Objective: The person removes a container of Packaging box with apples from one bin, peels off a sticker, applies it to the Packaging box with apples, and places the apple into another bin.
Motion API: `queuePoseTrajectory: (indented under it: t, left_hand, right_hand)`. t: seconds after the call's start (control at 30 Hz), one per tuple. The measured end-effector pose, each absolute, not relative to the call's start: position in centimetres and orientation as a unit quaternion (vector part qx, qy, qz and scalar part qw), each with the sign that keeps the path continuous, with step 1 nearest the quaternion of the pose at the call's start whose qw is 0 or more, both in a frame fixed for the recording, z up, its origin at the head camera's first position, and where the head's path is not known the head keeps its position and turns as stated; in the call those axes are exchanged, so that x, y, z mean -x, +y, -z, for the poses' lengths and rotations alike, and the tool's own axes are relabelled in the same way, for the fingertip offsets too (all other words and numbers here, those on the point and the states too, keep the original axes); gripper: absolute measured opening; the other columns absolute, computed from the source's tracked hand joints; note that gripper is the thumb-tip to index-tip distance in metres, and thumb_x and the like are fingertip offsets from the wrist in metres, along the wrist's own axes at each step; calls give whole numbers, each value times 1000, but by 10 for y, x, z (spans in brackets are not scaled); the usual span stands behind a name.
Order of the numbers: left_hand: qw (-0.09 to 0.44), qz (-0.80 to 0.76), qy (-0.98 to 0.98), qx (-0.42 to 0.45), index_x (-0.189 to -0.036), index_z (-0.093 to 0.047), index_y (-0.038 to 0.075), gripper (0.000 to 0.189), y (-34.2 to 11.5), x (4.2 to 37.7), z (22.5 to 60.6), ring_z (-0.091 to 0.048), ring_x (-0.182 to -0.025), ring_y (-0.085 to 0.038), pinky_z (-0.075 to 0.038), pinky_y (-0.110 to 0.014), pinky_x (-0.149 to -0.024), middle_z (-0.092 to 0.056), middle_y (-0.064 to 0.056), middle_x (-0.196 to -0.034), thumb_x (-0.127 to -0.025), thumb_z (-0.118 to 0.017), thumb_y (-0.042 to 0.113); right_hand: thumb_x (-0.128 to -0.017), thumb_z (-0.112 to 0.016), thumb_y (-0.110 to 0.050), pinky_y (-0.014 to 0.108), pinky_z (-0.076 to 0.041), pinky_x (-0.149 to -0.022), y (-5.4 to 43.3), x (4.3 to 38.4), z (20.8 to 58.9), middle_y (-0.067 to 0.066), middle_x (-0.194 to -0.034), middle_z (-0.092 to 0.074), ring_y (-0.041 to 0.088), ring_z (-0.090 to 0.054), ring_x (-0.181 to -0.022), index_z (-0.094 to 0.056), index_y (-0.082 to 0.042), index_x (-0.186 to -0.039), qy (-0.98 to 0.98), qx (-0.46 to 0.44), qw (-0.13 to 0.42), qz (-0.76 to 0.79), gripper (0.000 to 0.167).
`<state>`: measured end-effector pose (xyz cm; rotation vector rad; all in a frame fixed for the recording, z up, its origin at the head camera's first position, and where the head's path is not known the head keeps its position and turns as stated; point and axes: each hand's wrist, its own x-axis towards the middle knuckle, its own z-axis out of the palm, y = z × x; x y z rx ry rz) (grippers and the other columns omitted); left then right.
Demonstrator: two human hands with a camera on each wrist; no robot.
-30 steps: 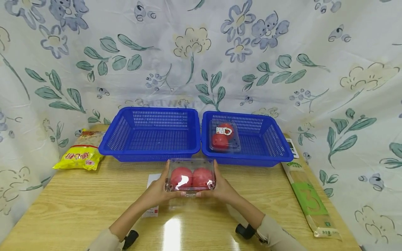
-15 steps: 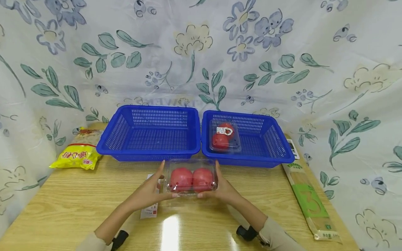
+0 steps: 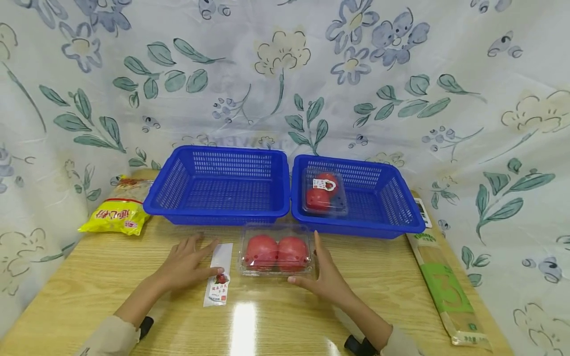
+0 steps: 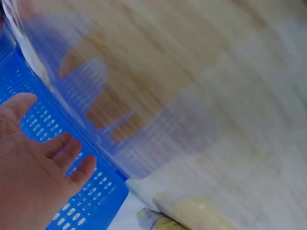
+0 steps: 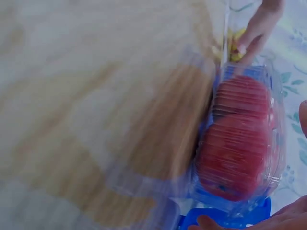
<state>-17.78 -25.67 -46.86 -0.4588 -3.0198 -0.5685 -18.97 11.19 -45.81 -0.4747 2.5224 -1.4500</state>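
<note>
1. Head view: clear plastic container [image 3: 277, 249], lidded, glossy, holding two round red fruits [image 3: 261, 251] side by side; standing on the table before the two baskets.
2. Head view: right hand [image 3: 328, 283], fingers and thumb spread around the container's right end, gripping nothing; contact there is hard to judge. Left hand [image 3: 182, 266], fingers loosely spread, holding nothing, low over the table, thumb at a printed white strip [image 3: 219, 287].
3. Head view: strip between left hand and container, wood showing on both sides; container's back edge near the front rims of left basket [image 3: 216, 218] and right basket [image 3: 360, 229].
4. Head view: shiny wooden table [image 3: 89, 296]; yellow bag [image 3: 118, 212] left, green-banded packet [image 3: 447, 289] right; floral cloth [image 3: 285, 64] behind.
5. Left wrist view: left hand, fingers slightly bent, before blue basket mesh.
6. Right wrist view: ridged clear plastic over red fruits; right hand partly at the frame's edge.
</note>
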Motion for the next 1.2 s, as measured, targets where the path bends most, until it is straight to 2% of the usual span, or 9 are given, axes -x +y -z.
queuePoseTrajectory:
  t: [0.33,0.5,0.7,0.8,0.93,1.0,1.07,1.17,1.2]
  left_hand:
    - [1,105,-982,154,-149,-47,18,68,-255,173,474,-28,-141,-53,-28,-71,-105,-27,-33,-155,-94,-56,58]
    - [38,101,-977,185,-144,-55,19,47,-249,170,479,-38,-136,-51,-33,-70,-102,-37,-27,-152,-100,-57,37]
    - [143,23,-965,218,-129,-67,11,37,-236,171,485,-55,-123,-41,-45,-61,-95,-59,-20,-135,-93,-67,15]
    - [176,11,-959,222,-124,-69,8,33,-233,172,486,-59,-119,-39,-46,-60,-94,-63,-19,-130,-91,-67,11]
    - [162,88,-965,188,-118,-72,7,26,-234,171,476,-62,-114,-38,-46,-60,-92,-67,-17,-124,-95,-63,13]
    - [127,170,-965,156,-105,-74,5,19,-235,170,466,-67,-94,-30,-51,-50,-82,-72,-12,-103,-99,-58,15]
    - [83,280,-949,120,-94,-71,2,26,-236,169,455,-63,-72,-21,-51,-39,-67,-67,-9,-82,-104,-51,16]
    - [46,405,-911,66,-95,-67,-1,32,-237,168,436,-49,-55,-9,-44,-27,-51,-58,-5,-69,-107,-44,18]
    - [41,437,-897,49,-101,-67,-4,34,-237,167,430,-51,-54,-9,-45,-26,-50,-61,-7,-71,-108,-42,19]
  right_hand:
    - [-80,-83,-39,72,-25,-109,113,181,453,19,-165,-11,44,-14,-150,-1,-17,-161,857,169,75,481,118]
    - [-79,-83,-41,71,-26,-109,111,178,451,19,-164,-16,43,-18,-149,-5,-18,-161,861,167,62,476,116]
    - [-79,-83,-40,71,-22,-111,109,176,454,18,-164,-18,41,-16,-150,-7,-18,-161,857,176,51,482,115]
    - [-79,-84,-40,71,-21,-112,109,175,455,16,-164,-19,40,-16,-150,-8,-19,-161,853,180,49,487,114]
    - [-79,-84,-38,70,-23,-111,108,173,454,18,-163,-21,41,-19,-150,-9,-20,-161,852,185,45,489,113]
    - [-79,-83,-38,70,-25,-110,108,172,451,18,-162,-24,41,-25,-147,-11,-21,-161,854,184,34,485,111]
    - [-80,-82,-39,69,-29,-110,108,172,449,18,-161,-27,41,-31,-144,-13,-22,-161,860,184,16,475,108]
    - [-81,-81,-40,68,-28,-110,106,172,445,16,-160,-30,40,-33,-144,-17,-22,-160,870,176,-21,461,104]
    - [-82,-81,-39,69,-27,-110,106,172,444,16,-159,-32,41,-33,-144,-19,-21,-160,872,175,-34,456,102]
